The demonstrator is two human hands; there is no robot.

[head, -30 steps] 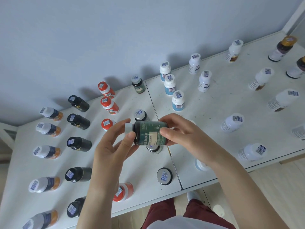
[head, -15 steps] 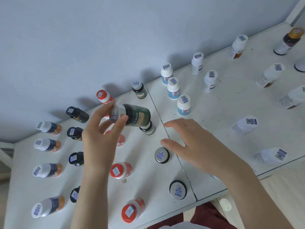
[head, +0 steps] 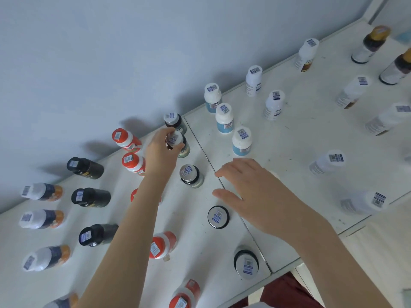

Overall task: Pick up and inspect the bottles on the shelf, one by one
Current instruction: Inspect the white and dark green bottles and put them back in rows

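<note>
One dark green bottle [head: 183,150], upper centre of the frame, gripped at its pale cap by left hand [head: 161,152], fingers curled round the top. Base at or just above the white shelf [head: 300,134]; contact not discernible. Right hand [head: 255,192] slack, spread, holding nothing, hovering right of centre.

Step, as judged: set-down in the green column, between rear green bottle [head: 175,122] and nearer green bottle [head: 191,176].

Next move likely to call for clean release without toppling close neighbours, then reach to another bottle.

Materials: smooth cylindrical body, glossy, plastic or glass undetermined; paper label; flat cap, barcode sticker. Shelf matt, scuffed, seamed.
</note>
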